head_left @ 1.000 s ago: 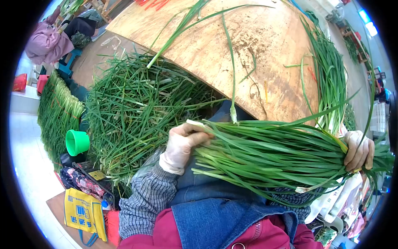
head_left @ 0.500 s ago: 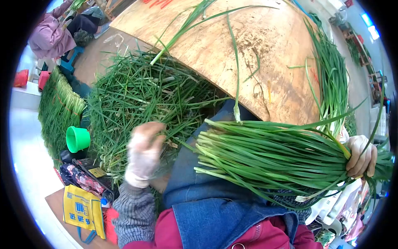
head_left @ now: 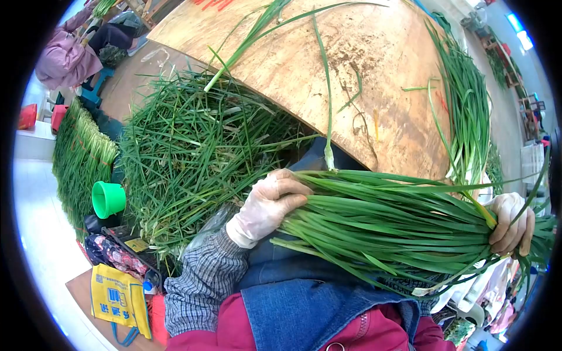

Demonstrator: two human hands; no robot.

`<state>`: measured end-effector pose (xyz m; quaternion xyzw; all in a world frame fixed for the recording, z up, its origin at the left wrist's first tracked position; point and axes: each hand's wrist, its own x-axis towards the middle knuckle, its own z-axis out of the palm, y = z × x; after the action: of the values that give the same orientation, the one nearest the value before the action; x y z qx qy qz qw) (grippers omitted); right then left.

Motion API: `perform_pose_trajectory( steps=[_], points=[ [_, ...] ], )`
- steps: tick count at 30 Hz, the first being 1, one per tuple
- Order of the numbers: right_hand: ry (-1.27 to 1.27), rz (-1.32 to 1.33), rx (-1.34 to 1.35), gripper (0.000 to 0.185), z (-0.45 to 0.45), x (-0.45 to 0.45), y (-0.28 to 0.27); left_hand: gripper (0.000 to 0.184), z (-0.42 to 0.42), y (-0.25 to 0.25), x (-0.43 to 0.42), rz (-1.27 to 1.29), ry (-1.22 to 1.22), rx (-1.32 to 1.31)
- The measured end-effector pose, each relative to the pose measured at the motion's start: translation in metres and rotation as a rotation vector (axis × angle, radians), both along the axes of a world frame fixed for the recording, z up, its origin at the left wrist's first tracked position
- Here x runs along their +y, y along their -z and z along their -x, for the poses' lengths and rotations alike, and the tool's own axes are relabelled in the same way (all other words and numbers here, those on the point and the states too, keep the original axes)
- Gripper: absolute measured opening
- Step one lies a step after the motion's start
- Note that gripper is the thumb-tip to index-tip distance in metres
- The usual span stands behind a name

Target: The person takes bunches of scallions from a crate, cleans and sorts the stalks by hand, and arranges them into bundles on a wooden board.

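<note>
A thick bunch of garlic chives (head_left: 386, 222) lies sideways across my lap, its pale stem ends to the left and its leaves to the right. My right hand (head_left: 510, 224), in a thin pale glove with brown stains, is wrapped round the leafy end. At the stem end, my gloved left hand (head_left: 270, 202) has its fingers closed over the stalks, thumb below the forefinger. The stem tips are mostly hidden behind that hand. A single long stalk (head_left: 328, 105) hangs over the near edge of the wooden table (head_left: 404, 134).
A large heap of loose green leaves (head_left: 193, 134) fills the left. Beyond it stand tied chive bundles (head_left: 82, 152), a green bucket (head_left: 108, 199) and a yellow bag (head_left: 117, 295). More chives (head_left: 465, 105) lie along the table's right edge. A person in pink (head_left: 67, 58) sits far left.
My left hand has moved right from over the leaf heap and closed on the stem end of the bunch. My right hand keeps its hold on the leafy end.
</note>
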<state>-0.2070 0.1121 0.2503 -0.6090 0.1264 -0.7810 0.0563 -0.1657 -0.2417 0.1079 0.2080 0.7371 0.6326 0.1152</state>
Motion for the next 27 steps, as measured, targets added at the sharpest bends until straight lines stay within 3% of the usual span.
perform_pose_trajectory(
  steps=[2, 5, 7, 10, 13, 15, 16, 17, 19, 21, 24, 26, 27],
  points=[
    [-0.021, -0.032, -0.012, 0.006, -0.001, -0.001, -0.004, 0.015, -0.003, -0.009, -0.001, -0.055, -0.047, -0.128],
    [-0.026, -0.046, 0.02, 0.007, -0.001, -0.001, -0.006, 0.017, -0.018, -0.029, -0.008, -0.039, -0.086, -0.543],
    [0.01, -0.087, 0.06, 0.01, -0.003, 0.007, -0.005, 0.016, -0.031, -0.022, -0.013, 0.125, -0.044, -0.118],
    [0.007, -0.083, 0.051, 0.008, -0.002, 0.006, -0.003, 0.014, -0.045, -0.018, -0.013, 0.232, -0.126, -0.071],
    [-0.004, -0.048, 0.042, 0.009, -0.003, -0.002, -0.008, 0.012, -0.045, 0.01, -0.025, 0.509, -0.384, 0.291],
    [-0.012, -0.043, 0.033, 0.01, -0.004, -0.004, -0.011, 0.011, -0.036, 0.015, -0.043, 0.971, -0.44, 0.33],
    [-0.011, -0.056, 0.03, 0.01, -0.005, -0.004, -0.012, 0.012, -0.034, 0.014, -0.047, 1.053, -0.493, 0.404],
    [-0.011, -0.069, 0.026, 0.011, -0.005, -0.004, -0.013, 0.014, -0.03, 0.011, -0.05, 1.028, -0.486, 0.435],
    [-0.028, -0.068, 0.006, 0.011, -0.005, -0.006, -0.013, 0.018, -0.012, -0.007, -0.036, 0.704, -0.461, 0.557],
    [-0.029, -0.075, -0.01, 0.011, -0.004, -0.009, -0.015, 0.029, 0.008, -0.029, -0.013, 0.535, -0.447, 0.575],
    [0.012, -0.115, 0.006, 0.011, -0.007, -0.006, -0.02, 0.031, 0.044, -0.058, 0.026, 0.509, -0.289, 0.66],
    [0.001, -0.114, 0.016, 0.011, -0.008, -0.007, -0.019, 0.035, 0.068, -0.055, 0.063, 0.546, -0.256, 0.864],
    [-0.009, -0.11, 0.023, 0.011, -0.005, -0.009, -0.02, 0.037, 0.077, -0.051, 0.081, 0.553, -0.162, 0.845]
  ],
)
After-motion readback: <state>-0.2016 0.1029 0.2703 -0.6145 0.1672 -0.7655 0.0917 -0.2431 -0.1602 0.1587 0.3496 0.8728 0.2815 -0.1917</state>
